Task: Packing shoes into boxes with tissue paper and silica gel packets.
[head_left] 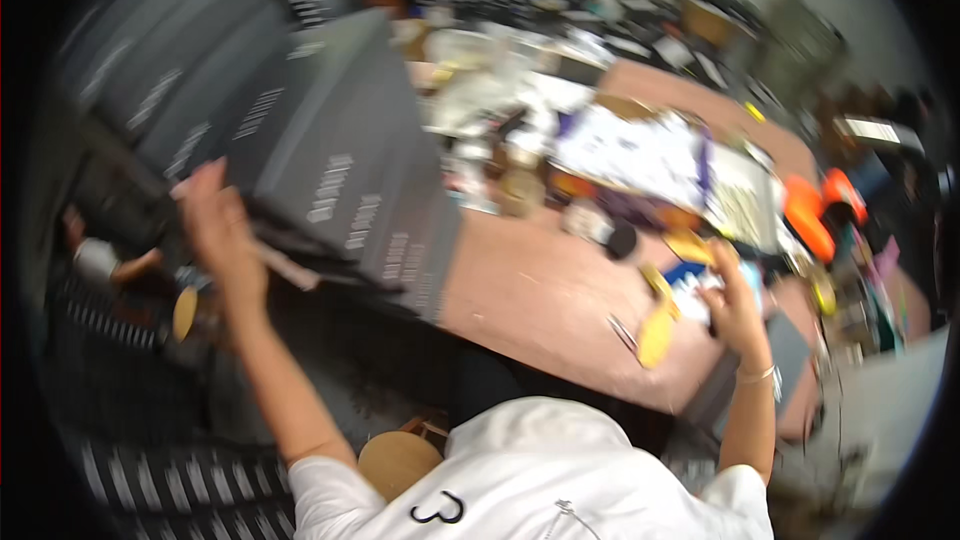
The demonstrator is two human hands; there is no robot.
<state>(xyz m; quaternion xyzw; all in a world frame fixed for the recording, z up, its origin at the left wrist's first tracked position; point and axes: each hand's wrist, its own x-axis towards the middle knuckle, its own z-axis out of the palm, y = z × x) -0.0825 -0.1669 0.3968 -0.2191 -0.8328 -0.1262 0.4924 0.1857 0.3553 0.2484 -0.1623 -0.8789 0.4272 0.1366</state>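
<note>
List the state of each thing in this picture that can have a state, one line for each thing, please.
left hand: raised, touching the stack of dark grey boxes.
dark grey boxes: stacked, tilted, closed.
right hand: closed around a small dark object; blurred.
yellow tool: lying flat on the table.
brown table: cluttered at the far side.
round wooden stool: standing beneath the person.

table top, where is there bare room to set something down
The table is bare in its near middle, between the stacked dark boxes by the left hand and the yellow tool near the right hand. The far side and right end are crowded with clutter.
</note>
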